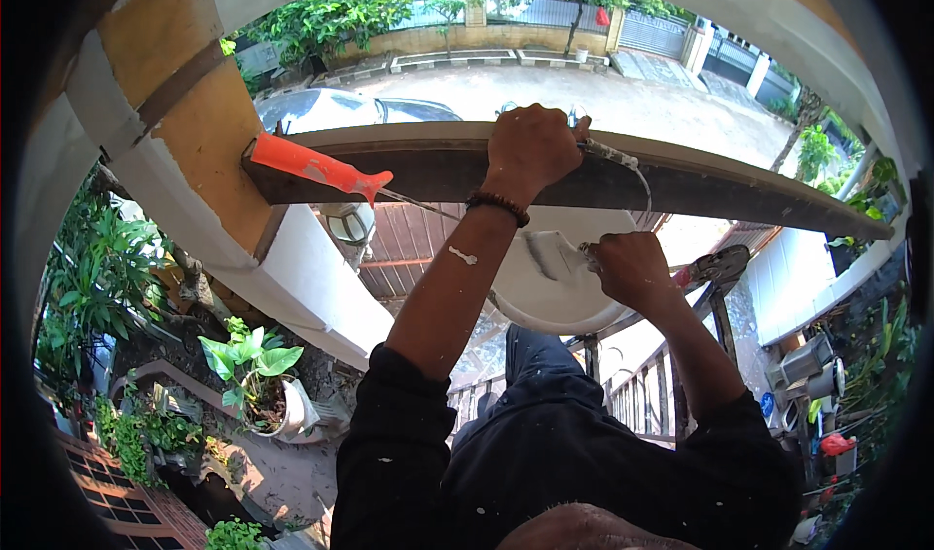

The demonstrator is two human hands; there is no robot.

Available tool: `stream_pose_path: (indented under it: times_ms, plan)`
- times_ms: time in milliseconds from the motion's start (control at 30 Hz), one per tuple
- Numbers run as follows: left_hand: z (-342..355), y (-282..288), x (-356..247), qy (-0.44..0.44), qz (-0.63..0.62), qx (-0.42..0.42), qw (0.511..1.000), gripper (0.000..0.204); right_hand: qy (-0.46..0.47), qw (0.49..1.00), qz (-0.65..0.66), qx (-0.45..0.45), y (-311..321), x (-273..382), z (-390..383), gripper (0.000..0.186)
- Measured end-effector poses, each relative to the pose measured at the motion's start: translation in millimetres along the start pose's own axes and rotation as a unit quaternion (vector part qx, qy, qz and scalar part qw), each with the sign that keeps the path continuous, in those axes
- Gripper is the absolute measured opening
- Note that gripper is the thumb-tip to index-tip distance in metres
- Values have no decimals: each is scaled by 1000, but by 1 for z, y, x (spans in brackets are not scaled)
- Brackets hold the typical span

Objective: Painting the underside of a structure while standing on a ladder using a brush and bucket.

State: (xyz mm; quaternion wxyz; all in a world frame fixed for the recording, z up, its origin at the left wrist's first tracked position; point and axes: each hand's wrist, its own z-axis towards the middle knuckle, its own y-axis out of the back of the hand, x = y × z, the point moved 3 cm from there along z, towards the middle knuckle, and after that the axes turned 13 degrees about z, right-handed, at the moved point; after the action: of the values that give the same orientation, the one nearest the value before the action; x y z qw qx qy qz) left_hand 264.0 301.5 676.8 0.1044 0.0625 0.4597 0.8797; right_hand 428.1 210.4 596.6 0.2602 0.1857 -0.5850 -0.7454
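My left hand (535, 151) is closed in a fist at the beam's edge, on the paint-smeared wire handle (613, 156) of a white bucket (584, 322). The bucket hangs just under the beam, with white paint inside. My right hand (632, 270) is closed over the bucket's right side, on what looks like a paintbrush. A pinkish-red handle end (684, 278) shows past this hand; the white-coated head (556, 256) lies inside the bucket. Left of my left forearm, an orange-handled paint roller (316, 169) leans across the beam. Its metal rod runs behind the forearm, where its end is hidden.
The long dark beam (389, 173) crosses in front of me from a yellow-and-white pillar (199, 176). A ladder (725, 317) stands at the right, below my right arm. Lower down are a lantern-like lamp (348, 224), a potted plant (255, 360) and railings (647, 390). A car (341, 109) is parked beyond.
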Motion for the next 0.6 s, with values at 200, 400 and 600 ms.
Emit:
stream_pose_path:
  times_ms: [200,400,600]
  plan:
    - [-4,4,8,11,-9,-6,1000,52,10,997,-17,69,-2,-2,2,12]
    - [-2,7,-4,4,-29,22,999,53,-21,998,13,52,-14,-34,-13,16]
    - [-7,3,4,3,-2,-22,1000,54,-78,988,28,129,9,-29,-15,24]
